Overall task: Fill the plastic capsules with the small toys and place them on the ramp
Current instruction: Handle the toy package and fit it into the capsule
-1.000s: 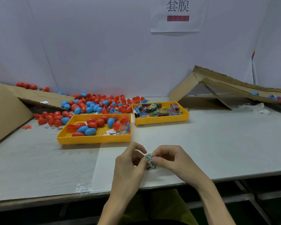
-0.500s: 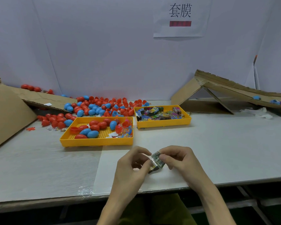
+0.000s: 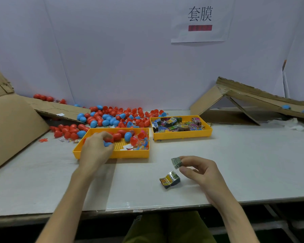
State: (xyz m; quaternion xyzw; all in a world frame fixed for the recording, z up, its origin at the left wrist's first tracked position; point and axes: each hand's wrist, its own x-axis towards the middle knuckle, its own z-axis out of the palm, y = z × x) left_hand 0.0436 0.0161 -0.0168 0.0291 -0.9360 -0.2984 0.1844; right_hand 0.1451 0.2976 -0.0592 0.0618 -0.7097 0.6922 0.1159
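Reaching into the capsule tray [image 3: 130,154], the left hand [image 3: 96,151] had left the front edge of the table [image 3: 244,163], where half a second earlier it worked a packet together with the right; its fingers were curled down over a blue capsule [image 3: 107,144] at the tray's left end, apparently gripping it, though lift could not be confirmed; more red and blue capsules lay in that tray and in the loose pile [image 3: 112,117] behind it, against the wall; moving right, a crumpled spare packet [image 3: 169,180] now lay on the table near the front edge, let go since the earlier frames, touching neither hand; just beside and above it the right hand [image 3: 200,174] pinched a small toy packet [image 3: 176,162] between thumb and forefinger, other fingers loosely bent, held off the surface; behind, the toy tray [image 3: 182,135] was full of packets; far right, the cardboard ramp [image 3: 253,97] already carried a filled capsule [image 3: 286,107] partway down; judgement: toy prep was done and the step had switched to fetching a shell; next the capsule needed opening, one toy in, snapped closed, then onto the ramp.
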